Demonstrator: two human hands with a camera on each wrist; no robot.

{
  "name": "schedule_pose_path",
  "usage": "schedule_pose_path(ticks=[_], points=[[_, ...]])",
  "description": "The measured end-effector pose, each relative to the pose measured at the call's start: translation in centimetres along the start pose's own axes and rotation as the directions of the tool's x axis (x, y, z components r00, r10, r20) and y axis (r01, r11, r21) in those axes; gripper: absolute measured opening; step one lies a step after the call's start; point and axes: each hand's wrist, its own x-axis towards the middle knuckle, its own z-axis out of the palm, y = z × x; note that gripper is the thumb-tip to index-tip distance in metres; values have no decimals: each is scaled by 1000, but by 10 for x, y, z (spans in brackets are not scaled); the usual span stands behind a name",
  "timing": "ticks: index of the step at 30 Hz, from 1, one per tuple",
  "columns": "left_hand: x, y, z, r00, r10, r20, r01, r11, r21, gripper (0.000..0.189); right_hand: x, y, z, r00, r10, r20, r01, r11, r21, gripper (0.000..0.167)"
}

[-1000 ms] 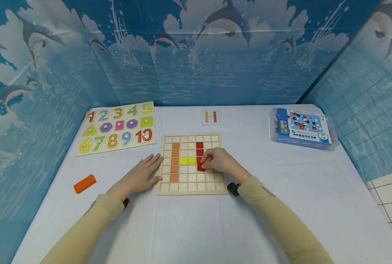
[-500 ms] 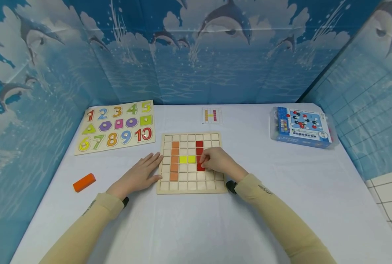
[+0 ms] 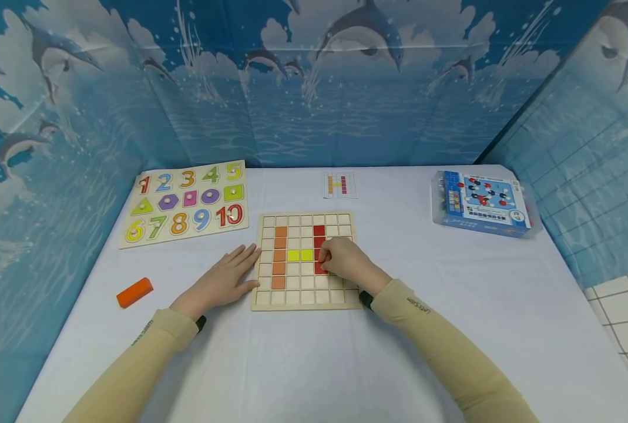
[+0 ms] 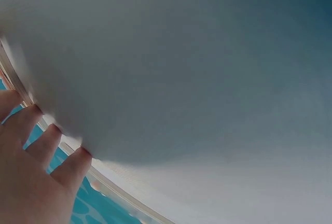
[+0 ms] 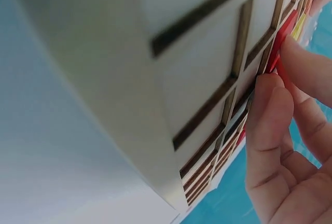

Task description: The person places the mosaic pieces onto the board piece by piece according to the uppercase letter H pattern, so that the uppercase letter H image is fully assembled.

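Observation:
A wooden grid board lies in the middle of the table. Set in it are a column of orange tiles, two yellow tiles and a column of red tiles. My right hand is over the red column and pinches its lowest red square tile, hiding part of the column. In the right wrist view, the thumb and fingers are around that tile, which sits at its cell. My left hand rests on the board's left edge with fingers spread, seen also in the left wrist view.
A number-and-shape puzzle board is at the back left, with an orange block in front of it. Behind the grid board lies a small pattern card. A blue boxed set stands at the back right.
The lowest red tile, askew a second ago, now sits straight in its cell. My right wrist has shifted a little left; the left hand stays put.

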Motion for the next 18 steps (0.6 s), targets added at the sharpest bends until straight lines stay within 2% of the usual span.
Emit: schedule_pose_path(ticks=[4,8,11,18], points=[[0,0,1,1000,-2,1,2,1000,-2,73,-1,2,-1,1000,-6,-5,6,1000,16,8],[-1,0,1,1000,-4,0,4,1000,-7,73,-9,10,-9,1000,8,8,-8,995,97,5],[-1,1,1,1000,-3,1,3,1000,-10,73,-19,20,-19,999,30,17,-32,988,154,7],[0,-1,0,1000,-3,-2,3,1000,0,73,-47,54,-43,999,48,3,-48,981,187,17]])
